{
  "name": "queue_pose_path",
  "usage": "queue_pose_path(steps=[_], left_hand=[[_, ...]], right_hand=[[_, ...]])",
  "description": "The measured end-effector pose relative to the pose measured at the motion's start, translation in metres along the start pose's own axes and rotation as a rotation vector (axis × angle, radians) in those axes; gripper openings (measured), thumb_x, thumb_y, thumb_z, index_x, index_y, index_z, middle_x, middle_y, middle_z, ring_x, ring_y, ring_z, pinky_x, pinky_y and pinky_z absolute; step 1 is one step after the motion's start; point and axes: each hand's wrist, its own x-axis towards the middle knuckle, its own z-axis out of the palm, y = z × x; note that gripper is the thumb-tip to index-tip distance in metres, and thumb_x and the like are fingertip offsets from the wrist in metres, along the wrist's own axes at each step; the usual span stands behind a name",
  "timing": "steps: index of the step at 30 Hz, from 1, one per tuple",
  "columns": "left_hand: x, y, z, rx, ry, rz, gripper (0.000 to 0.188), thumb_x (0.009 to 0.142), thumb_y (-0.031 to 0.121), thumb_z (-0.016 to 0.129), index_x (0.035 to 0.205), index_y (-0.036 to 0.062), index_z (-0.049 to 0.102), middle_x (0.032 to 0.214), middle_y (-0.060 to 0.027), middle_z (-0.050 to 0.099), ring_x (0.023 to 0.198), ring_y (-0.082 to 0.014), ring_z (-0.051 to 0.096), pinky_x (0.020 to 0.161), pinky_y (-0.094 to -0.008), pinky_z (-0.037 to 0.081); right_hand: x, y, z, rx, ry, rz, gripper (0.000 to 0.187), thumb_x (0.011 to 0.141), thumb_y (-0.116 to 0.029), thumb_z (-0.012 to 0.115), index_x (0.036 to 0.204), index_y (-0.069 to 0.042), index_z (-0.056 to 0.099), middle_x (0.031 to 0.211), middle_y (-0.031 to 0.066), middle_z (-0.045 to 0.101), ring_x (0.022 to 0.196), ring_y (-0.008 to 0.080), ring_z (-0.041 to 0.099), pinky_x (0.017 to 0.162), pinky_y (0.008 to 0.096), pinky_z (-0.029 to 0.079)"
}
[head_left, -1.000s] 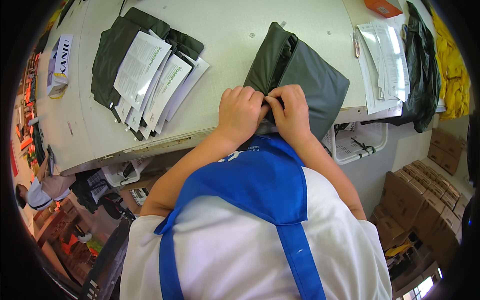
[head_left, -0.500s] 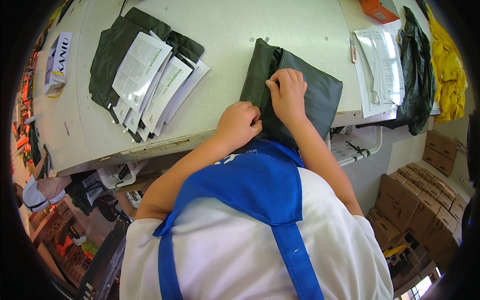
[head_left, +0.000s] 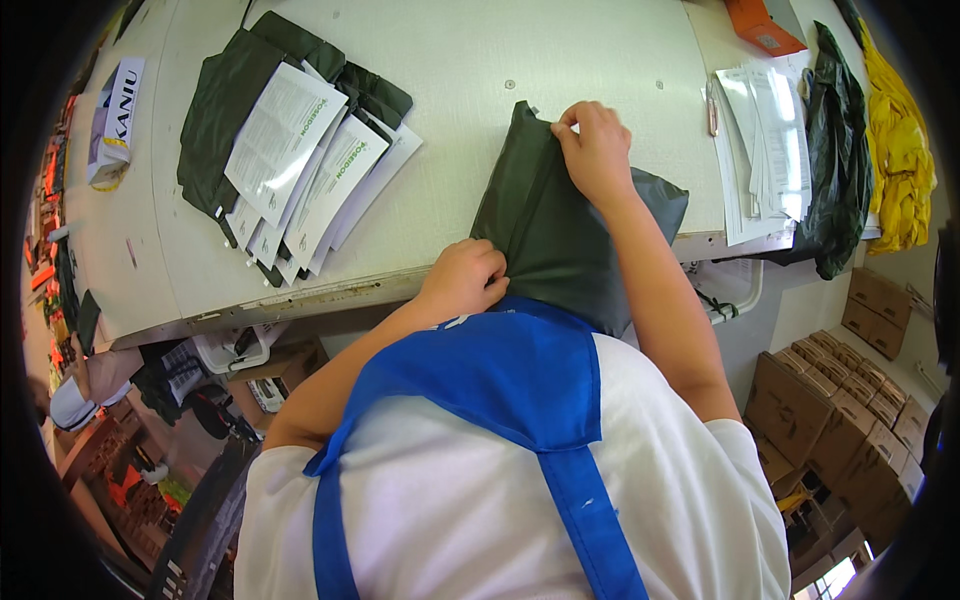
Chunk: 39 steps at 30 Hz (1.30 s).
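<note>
A dark green pouch of smooth coated fabric point(head_left: 555, 235) lies at the table's front edge, its near end over the edge against my blue apron. My left hand point(head_left: 462, 278) is closed with curled fingers on its near left corner. At the far end, my right hand point(head_left: 597, 150) pinches the upper edge between thumb and fingers. A seam or flap line runs down the pouch between the hands. To the left sits a fanned pile of similar dark green pouches point(head_left: 225, 130), with white printed sheets point(head_left: 285, 145) on top.
At right lie a stack of white sheets point(head_left: 760, 150), a black plastic bag point(head_left: 835, 160) and yellow material point(head_left: 890, 150). An orange box point(head_left: 765, 25) stands behind them, a white-and-purple box point(head_left: 115, 125) far left. Cardboard boxes point(head_left: 790, 405) are stacked at lower right; another person point(head_left: 85, 390) is at left.
My right hand has moved away from me to the pouch's far edge. My left hand has slid nearer and the pouch has shifted toward my body, its flap now lying flatter.
</note>
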Motion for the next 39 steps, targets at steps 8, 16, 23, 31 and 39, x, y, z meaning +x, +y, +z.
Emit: queue_pose_path(steps=[8,16,23,31,39], left_hand=[[0.068,-0.011,-0.003,-0.044,0.506,-0.101,0.040,0.089,0.025,0.059,0.122,0.0042,0.050,0.107,-0.0182,0.057,0.095,-0.0361,0.055,0.087,-0.0387,0.044],[0.109,-0.016,0.003,-0.367,0.192,-0.488,0.055,0.096,0.039,0.045,0.132,-0.0034,0.040,0.120,-0.0279,0.056,0.112,-0.0419,0.053,0.094,-0.0417,0.042],[0.111,-0.018,-0.012,-0.703,0.026,-0.689,0.058,0.094,0.042,0.050,0.132,-0.0012,0.044,0.120,-0.0218,0.058,0.110,-0.0299,0.057,0.092,-0.0362,0.044],[0.122,0.097,-0.042,-0.940,-0.487,-0.185,0.057,0.098,0.045,0.042,0.141,0.0079,0.038,0.128,-0.0058,0.052,0.113,-0.0160,0.050,0.096,-0.0313,0.039],[0.078,0.174,0.106,-0.438,-1.231,0.384,0.062,0.093,0.038,0.055,0.142,0.0053,0.035,0.138,-0.0143,0.041,0.112,-0.0227,0.052,0.096,-0.0326,0.042]], right_hand=[[0.000,0.016,-0.010,0.334,-0.083,0.163,0.010,0.081,-0.011,0.065,0.084,-0.004,0.060,0.087,0.0103,0.059,0.086,0.0294,0.055,0.077,0.0374,0.045],[-0.032,0.006,-0.005,-0.021,0.117,-0.165,0.007,0.081,-0.012,0.064,0.085,-0.009,0.060,0.089,0.0057,0.059,0.090,0.0266,0.055,0.083,0.0390,0.041],[-0.039,-0.004,-0.015,-0.044,0.142,0.046,0.026,0.083,-0.020,0.065,0.104,-0.006,0.058,0.093,0.0117,0.057,0.094,0.0301,0.055,0.083,0.0413,0.041],[-0.141,-0.048,-0.114,0.697,0.337,0.751,0.062,0.086,-0.026,0.065,0.134,0.001,0.037,0.112,0.0170,0.055,0.108,0.0263,0.053,0.090,0.0366,0.045],[-0.332,0.038,-0.123,1.044,1.073,0.999,0.032,0.082,-0.005,0.064,0.112,0.000,0.053,0.100,0.0110,0.061,0.086,0.0219,0.063,0.076,0.0335,0.053]])
